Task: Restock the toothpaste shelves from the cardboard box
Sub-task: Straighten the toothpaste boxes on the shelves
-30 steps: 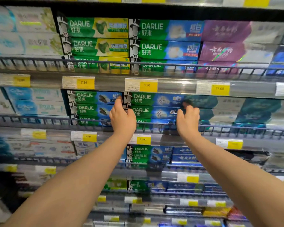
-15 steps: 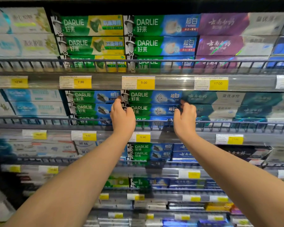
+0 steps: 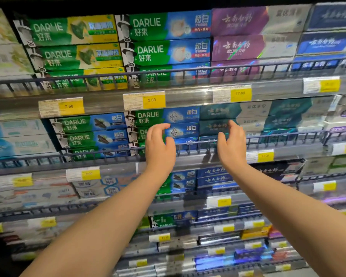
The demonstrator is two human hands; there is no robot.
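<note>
Both hands are up at the second shelf, bare forearms cut off by the bottom edge. The left hand makes a loose C, fingers curved over the thumb with a clear gap and nothing in it. The right hand is the same: half open, fingers bent, empty. Between them sits the Darlie stack, green-and-blue toothpaste boxes lying flat, three high, behind the wire rail. Only the top box is fully readable; the left hand hides most of the middle box's logo, and the bottom one is mostly behind the hand and rail. I cannot tell whether either hand touches the boxes or the rail — they look just in front. The right fingers overlap the teal boxes beside the stack, whose print is too dim to read. A 9.00 tag hangs right above the stack. On the top shelf, green-yellow boxes sit left and purple boxes right, their bottom rows barred by a rail. The lower shelves are smeared with blur — tags and packs unreadable. Far-left packs are washed out and clipped by the frame.
</note>
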